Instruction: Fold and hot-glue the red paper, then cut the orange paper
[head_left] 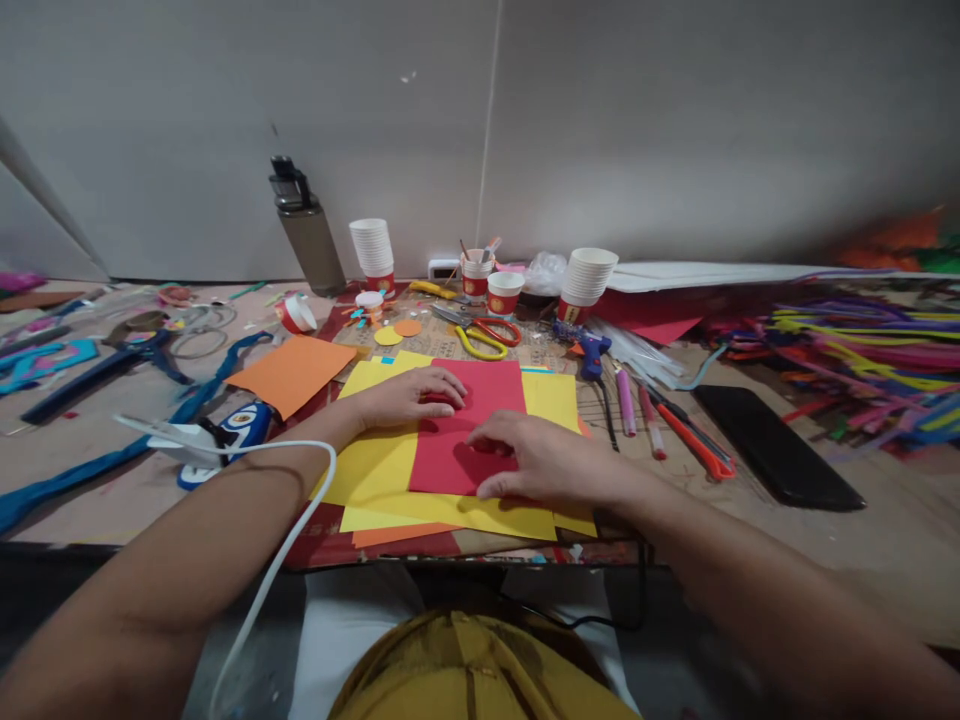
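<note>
A red sheet of paper (480, 390) lies on top of several yellow sheets (360, 470) in front of me. My left hand (411, 396) rests at the red sheet's left edge, palm down, fingers loosely stretched over it. Over the sheet's right side is my right hand (529, 455), its fingers slightly bent and apart, with nothing in them. Whether its fingertips touch the paper I cannot tell. An orange sheet (300, 370) lies beyond my left wrist. Past the stack are scissors (480, 335) with red and yellow handles and small yellow and orange paper circles (408, 328).
Stacked paper cups (373, 255), a bottle (307, 235) and a second cup stack (589, 280) stand along the wall. To the right lie a blue glue gun (595, 352), a red-handled tool (694, 440), a black phone (780, 445) and pipe cleaners (862, 350). A white cable (300, 520) crosses my left forearm.
</note>
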